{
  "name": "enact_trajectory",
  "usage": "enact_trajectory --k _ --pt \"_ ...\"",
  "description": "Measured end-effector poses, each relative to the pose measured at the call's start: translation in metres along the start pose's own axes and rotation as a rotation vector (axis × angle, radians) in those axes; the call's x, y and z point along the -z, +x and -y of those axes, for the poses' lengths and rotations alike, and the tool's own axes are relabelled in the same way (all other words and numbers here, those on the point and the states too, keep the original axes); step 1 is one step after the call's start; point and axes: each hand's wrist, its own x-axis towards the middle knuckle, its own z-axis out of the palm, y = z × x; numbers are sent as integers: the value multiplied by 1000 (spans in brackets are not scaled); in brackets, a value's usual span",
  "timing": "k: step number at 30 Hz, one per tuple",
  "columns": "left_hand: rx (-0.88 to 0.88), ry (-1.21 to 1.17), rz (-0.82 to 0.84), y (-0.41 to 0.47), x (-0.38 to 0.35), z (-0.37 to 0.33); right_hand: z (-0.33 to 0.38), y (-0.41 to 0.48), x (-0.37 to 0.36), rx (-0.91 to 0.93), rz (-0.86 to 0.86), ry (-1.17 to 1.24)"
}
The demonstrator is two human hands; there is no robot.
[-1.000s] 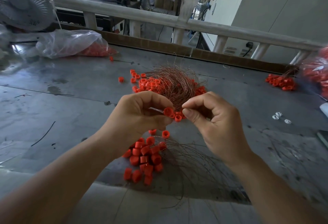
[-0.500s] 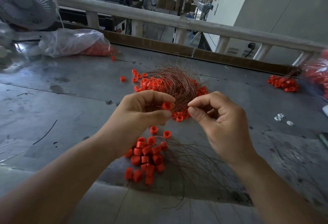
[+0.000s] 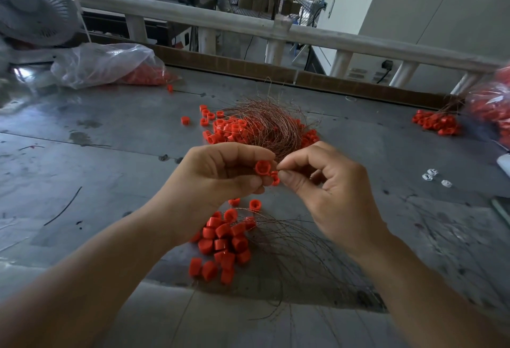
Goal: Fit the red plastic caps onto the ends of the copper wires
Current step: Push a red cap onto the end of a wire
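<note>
While the left hand (image 3: 220,179) pinches a red cap (image 3: 262,167) between thumb and forefinger, its open mouth turned to the right, the right hand (image 3: 328,193) holds thumb and forefinger pinched together just beside it, their tips almost touching the cap's rim. What the right hand pinches is too thin to make out; I judge it to be the end of one copper wire from the tangled wire bundle (image 3: 265,126) lying just beyond the hands on the counter (image 3: 110,160). A second cap (image 3: 275,178) shows just below the first; whether it is held or lies further off I cannot tell.

The step in hand looks like the threading itself: wire end meeting cap mouth. The next move calls for a steady cap and a short, straight push of the wire into the opening, the pinch kept close to the tip so the thin strand does not buckle.

Near the person, below the wrists, lies a pile of caps (image 3: 223,240) with thin wires (image 3: 298,251) fanning out to the right, probably finished pieces. Loose caps (image 3: 220,126) ring the far bundle, so much seems left to do. A plastic bag (image 3: 105,63) of caps lies at the far left.
</note>
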Motion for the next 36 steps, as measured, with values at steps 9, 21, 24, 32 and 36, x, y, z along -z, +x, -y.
enact_trajectory --k 9,21,24,32,36 --pt "13 10 17 -1 0 -1 2 -1 3 -5 26 -28" --pt "-14 55 36 -1 1 1 5 -2 6 -59 35 -9" --pt "-21 54 52 -1 1 0 6 -2 6 -57 33 -12" --pt "-22 50 67 -2 2 2 7 -2 8 -62 47 -27" --pt "-29 47 59 -2 1 1 6 -1 8 -66 53 -22"
